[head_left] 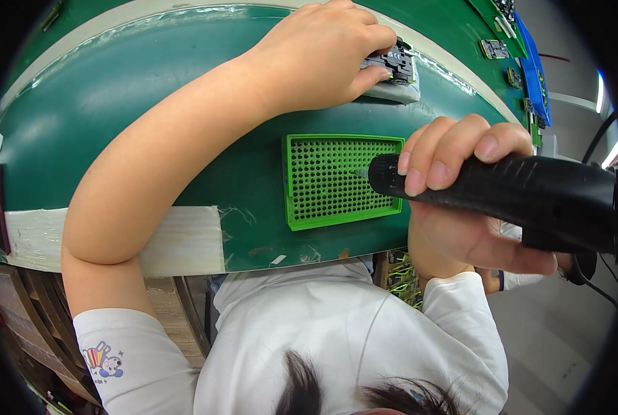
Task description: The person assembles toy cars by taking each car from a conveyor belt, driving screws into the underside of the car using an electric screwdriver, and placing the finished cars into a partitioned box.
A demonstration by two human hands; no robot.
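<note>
The green counter [253, 159] is smooth and shiny. On it sits one bright green plastic tray [288, 187], a box shape full of little round holes in rows. The left hand [323, 59] curls its fingers around one toy car chassis [397, 63], which rests on a pale block [407, 93]. The chassis is black and bumpy, with dark wheels. The right hand [454, 155] wraps around one fat black power screwdriver [523, 190], its tip over the tray. At least two more car parts [494, 48] lie far right.
</note>
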